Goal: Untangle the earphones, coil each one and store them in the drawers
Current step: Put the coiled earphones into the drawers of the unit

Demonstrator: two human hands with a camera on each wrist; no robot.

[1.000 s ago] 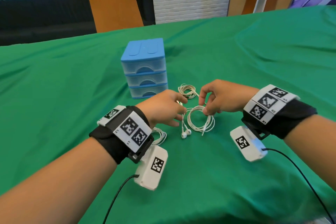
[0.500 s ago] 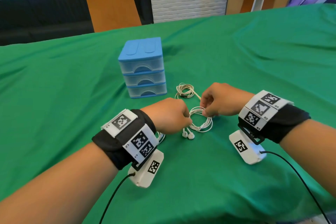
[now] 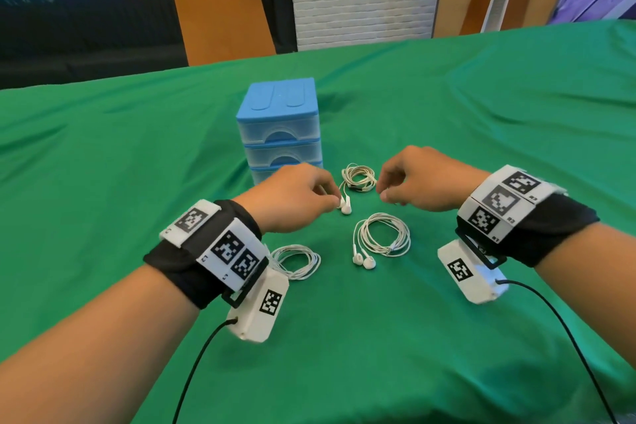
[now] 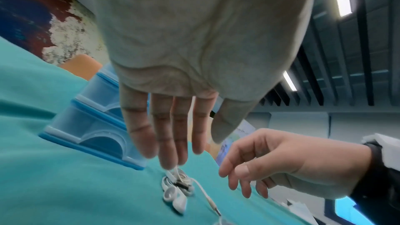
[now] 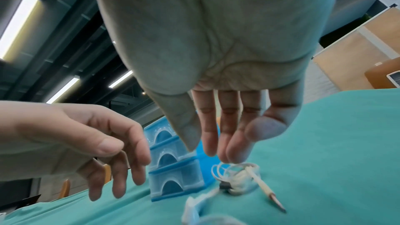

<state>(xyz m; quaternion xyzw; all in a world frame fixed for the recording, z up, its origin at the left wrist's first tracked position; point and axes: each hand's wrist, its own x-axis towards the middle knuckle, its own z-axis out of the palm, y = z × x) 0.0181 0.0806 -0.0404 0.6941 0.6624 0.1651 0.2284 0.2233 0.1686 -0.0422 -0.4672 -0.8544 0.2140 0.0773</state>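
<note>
Both hands had left the finished coil [image 3: 382, 235] for the far earphones [image 3: 358, 177]. Left hand [image 3: 292, 196] and right hand [image 3: 418, 179] hovered, fingers loosely spread, holding nothing; a careless tug might unravel that bundle.

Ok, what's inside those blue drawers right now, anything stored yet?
All three fronts of the blue drawer unit are shut and frosted, so the contents cannot be seen. Three coiled earphones lie outside on the green tablecloth.

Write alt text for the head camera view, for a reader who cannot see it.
Two hands reach over a green tablecloth toward a small earphone coil beside a blue three-drawer unit, all drawers closed. The left hand has its fingers at that set's earbuds; the right hand hovers, holding nothing. Two more coiled earphones lie nearer: one in the middle, one by the left wrist.
</note>
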